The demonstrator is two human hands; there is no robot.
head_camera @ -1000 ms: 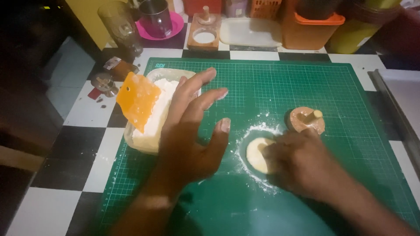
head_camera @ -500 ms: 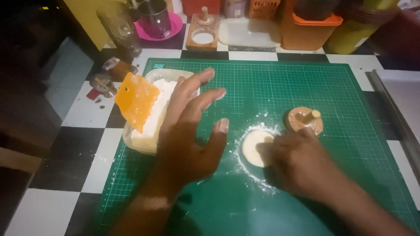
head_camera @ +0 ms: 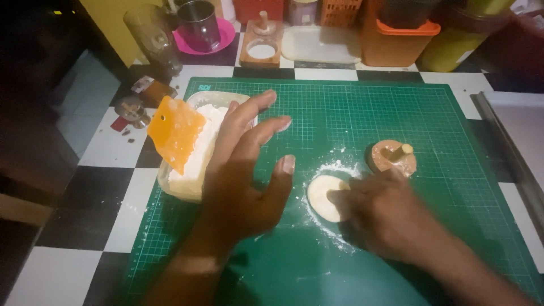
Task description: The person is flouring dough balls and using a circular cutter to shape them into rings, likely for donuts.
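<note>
A flat pale disc of dough [head_camera: 323,195] lies in a dusting of flour on the green cutting mat [head_camera: 351,113]. My right hand [head_camera: 385,212] rests on the disc's right side, fingers bent down onto it. My left hand [head_camera: 243,170] hovers open above the mat, fingers spread, beside a plastic tub of flour [head_camera: 195,153]. An orange scraper [head_camera: 175,133] stands in the tub. A round wooden press with a short handle [head_camera: 392,157] sits just behind my right hand.
Along the back stand a glass [head_camera: 150,34], a metal cup on a pink plate [head_camera: 199,25], a wooden mould [head_camera: 262,42], a white lid [head_camera: 323,44] and orange containers [head_camera: 399,39]. Small items [head_camera: 136,102] lie left of the mat on the checkered counter.
My right hand has shifted slightly left over the dough disc. My left hand stays spread above the mat, almost unmoved.
</note>
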